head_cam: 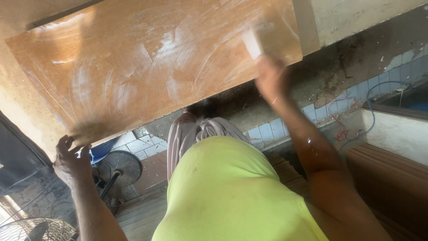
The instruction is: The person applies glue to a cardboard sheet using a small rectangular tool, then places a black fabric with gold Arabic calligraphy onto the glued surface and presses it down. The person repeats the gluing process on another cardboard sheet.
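The left hand (70,161) was clamped on the near left corner of a large brown wooden board (151,62), fingers curled over its edge. The right hand (269,78), blurred, was closed on a small pale block (253,42) pressed flat against the board's face near its right edge, where whitish swirled smears covered the face. Below the board stood a round fan base (119,166) on the tiled floor (272,131), with red and blue wires (345,129) lying further right.

One board (147,67) lying flat, one block (253,42), two hands showing, left (70,163), right (271,80), two fans standing, one (118,167), another (35,230)
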